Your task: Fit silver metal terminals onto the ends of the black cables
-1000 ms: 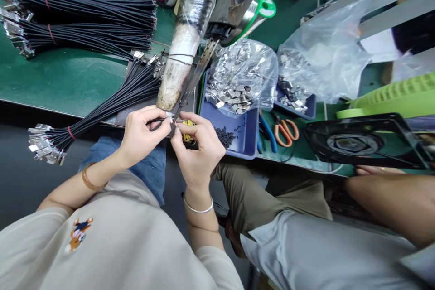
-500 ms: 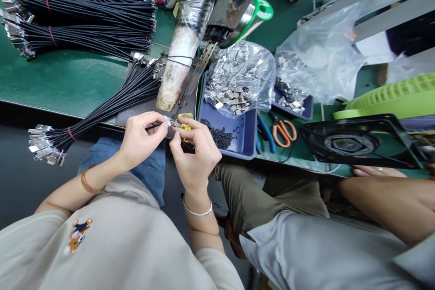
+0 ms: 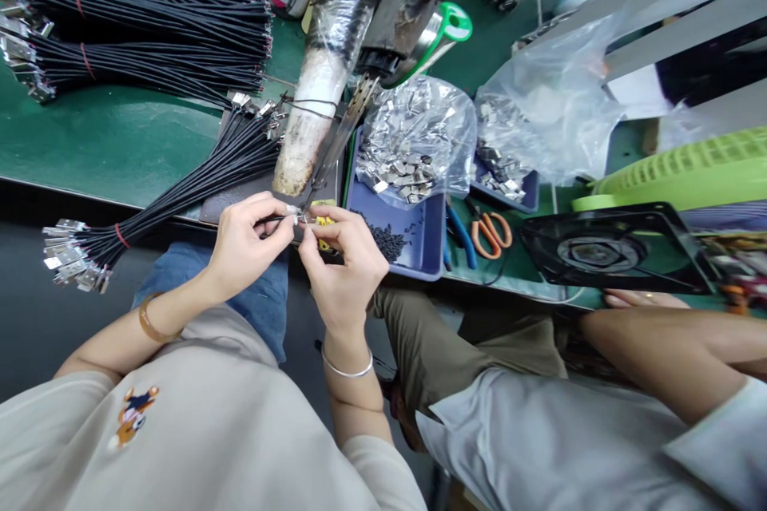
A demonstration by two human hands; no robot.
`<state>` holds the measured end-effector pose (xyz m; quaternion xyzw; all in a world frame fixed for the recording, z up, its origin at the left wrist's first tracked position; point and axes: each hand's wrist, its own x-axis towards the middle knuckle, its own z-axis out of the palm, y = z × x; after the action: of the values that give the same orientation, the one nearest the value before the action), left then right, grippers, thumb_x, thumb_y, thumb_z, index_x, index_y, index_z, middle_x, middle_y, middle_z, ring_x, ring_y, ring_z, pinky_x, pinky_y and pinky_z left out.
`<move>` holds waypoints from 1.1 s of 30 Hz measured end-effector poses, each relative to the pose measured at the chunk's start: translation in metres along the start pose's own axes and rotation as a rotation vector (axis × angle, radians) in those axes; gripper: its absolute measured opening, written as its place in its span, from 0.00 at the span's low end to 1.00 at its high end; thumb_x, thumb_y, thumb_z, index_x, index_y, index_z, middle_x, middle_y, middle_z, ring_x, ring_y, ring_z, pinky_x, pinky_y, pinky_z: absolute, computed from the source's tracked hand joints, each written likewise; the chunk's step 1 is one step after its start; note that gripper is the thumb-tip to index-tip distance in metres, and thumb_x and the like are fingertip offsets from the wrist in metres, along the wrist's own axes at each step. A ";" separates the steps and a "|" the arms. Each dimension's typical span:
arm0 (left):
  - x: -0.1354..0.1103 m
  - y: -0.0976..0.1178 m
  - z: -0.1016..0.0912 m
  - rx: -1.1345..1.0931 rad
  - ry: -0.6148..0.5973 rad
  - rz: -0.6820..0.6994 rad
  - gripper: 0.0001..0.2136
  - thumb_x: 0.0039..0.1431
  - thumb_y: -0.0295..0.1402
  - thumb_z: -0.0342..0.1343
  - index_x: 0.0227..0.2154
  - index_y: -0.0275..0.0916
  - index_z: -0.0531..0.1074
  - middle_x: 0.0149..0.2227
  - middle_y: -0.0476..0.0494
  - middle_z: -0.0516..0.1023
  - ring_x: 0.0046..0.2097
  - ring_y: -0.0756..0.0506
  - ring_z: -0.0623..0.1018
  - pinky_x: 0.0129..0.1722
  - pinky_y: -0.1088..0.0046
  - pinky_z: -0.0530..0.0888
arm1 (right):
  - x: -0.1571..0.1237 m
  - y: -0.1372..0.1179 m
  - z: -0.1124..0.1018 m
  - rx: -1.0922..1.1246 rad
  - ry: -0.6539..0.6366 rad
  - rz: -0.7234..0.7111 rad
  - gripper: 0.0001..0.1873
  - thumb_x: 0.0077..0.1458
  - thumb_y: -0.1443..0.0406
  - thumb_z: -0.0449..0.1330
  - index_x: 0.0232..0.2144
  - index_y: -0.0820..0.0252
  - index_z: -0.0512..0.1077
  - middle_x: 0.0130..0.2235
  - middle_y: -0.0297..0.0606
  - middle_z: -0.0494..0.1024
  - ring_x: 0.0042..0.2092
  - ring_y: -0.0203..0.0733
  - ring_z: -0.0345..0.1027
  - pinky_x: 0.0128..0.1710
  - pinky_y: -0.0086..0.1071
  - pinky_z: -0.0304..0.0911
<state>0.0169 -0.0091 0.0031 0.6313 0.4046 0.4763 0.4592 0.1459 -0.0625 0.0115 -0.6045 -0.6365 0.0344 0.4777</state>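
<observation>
My left hand is closed in a pinch on a thin black cable, whose end shows at the fingertips. Facing it, almost touching, my right hand pinches something too small to make out. Between and just above the fingertips comes down the narrow tip of a soldering iron. Behind the fingers sits a small yellow object with dark markings, partly covered by my right hand. A tied bundle of black cables with metal plugs lies left of my hands, overhanging the table's edge.
A blue tray holds small black pieces and a bag of metal connector shells. Beyond are a solder spool, a foil-wrapped duct, orange-handled scissors and a black fan. A co-worker's arm is at right.
The whole view has shifted slightly, so the table things sit a little further left. Both hands keep their pinches, with the fingertips still close together near the iron's tip.
</observation>
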 end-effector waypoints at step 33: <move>0.005 0.006 0.000 -0.001 0.002 -0.064 0.07 0.53 0.29 0.57 0.27 0.34 0.79 0.26 0.47 0.76 0.24 0.54 0.69 0.22 0.81 0.65 | 0.001 -0.005 -0.003 -0.044 0.029 -0.055 0.08 0.58 0.72 0.62 0.31 0.55 0.69 0.40 0.38 0.82 0.43 0.39 0.80 0.39 0.32 0.76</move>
<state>0.0182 -0.0058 0.0103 0.6173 0.4248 0.4622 0.4743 0.1442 -0.0644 0.0169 -0.5976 -0.6465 -0.0017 0.4742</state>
